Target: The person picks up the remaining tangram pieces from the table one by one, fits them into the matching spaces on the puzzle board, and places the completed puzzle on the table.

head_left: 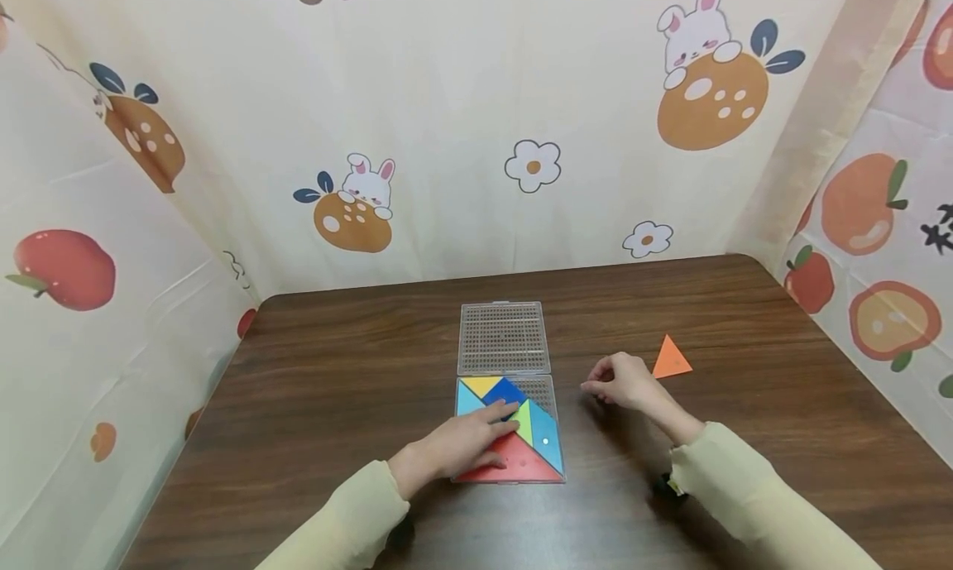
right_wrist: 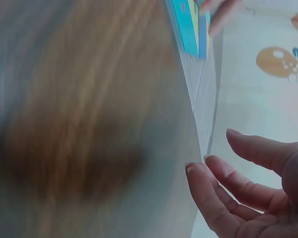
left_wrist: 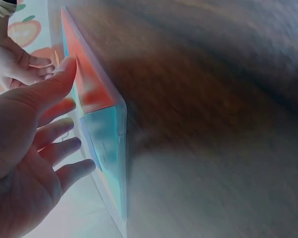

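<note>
Tangram pieces lie in the lower half of an opened clear plastic case (head_left: 563, 469). Among them are a large red triangle (head_left: 521, 462), a green triangle (head_left: 524, 422), a dark blue piece (head_left: 505, 390), a yellow triangle (head_left: 482, 385) and a teal piece (head_left: 548, 439). The case's upper right corner has no piece and shows its patterned base. Spread over the pieces is my left hand (head_left: 467, 442), its fingers lightly extended, partly hiding them. My right hand (head_left: 624, 380) hovers right of the case with fingers loosely bent, thumb apart and nothing between them.
An orange triangle (head_left: 672, 358) lies on the brown wooden table (head_left: 357, 371), just beyond the right hand. The case's patterned lid (head_left: 504, 338) lies flat behind its lower half. A printed curtain (head_left: 447, 98) stands along the table's back and sides.
</note>
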### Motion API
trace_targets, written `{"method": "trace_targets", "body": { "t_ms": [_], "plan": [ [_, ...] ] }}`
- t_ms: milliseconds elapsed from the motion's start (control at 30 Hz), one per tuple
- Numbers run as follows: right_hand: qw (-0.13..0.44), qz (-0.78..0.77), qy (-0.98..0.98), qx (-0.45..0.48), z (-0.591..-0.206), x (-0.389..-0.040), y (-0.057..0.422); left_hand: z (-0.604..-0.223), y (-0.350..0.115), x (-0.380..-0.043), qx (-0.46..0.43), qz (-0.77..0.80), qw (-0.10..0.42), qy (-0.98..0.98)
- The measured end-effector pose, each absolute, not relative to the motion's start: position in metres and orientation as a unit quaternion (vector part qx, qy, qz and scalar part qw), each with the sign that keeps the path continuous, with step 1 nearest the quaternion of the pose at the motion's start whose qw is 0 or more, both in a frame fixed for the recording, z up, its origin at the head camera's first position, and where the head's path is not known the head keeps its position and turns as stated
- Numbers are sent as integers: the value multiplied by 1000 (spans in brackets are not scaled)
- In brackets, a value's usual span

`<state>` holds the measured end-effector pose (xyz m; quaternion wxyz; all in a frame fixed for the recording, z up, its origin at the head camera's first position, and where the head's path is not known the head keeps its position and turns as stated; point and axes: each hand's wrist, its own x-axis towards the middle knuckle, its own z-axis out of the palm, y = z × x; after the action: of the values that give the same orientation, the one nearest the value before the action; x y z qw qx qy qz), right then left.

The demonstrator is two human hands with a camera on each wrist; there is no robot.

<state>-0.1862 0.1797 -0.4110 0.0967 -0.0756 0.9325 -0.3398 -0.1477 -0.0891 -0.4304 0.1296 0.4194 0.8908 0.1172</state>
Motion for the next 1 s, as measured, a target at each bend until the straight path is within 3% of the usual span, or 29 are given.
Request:
{"method": "trace_targets", "body": {
  "t_ms": [333, 767, 1000],
  "plan": [
    [78, -387, 915, -78, -412, -199, 227, -434, -87, -146, 425, 112, 133, 888],
    [40, -276, 960, 33, -416, -209, 265, -437, -86, -148, 423, 116, 141, 888],
    [52, -262, 960, 86, -420, -211, 280, -437, -85, -150, 416, 126, 150, 888]
  ]
}}
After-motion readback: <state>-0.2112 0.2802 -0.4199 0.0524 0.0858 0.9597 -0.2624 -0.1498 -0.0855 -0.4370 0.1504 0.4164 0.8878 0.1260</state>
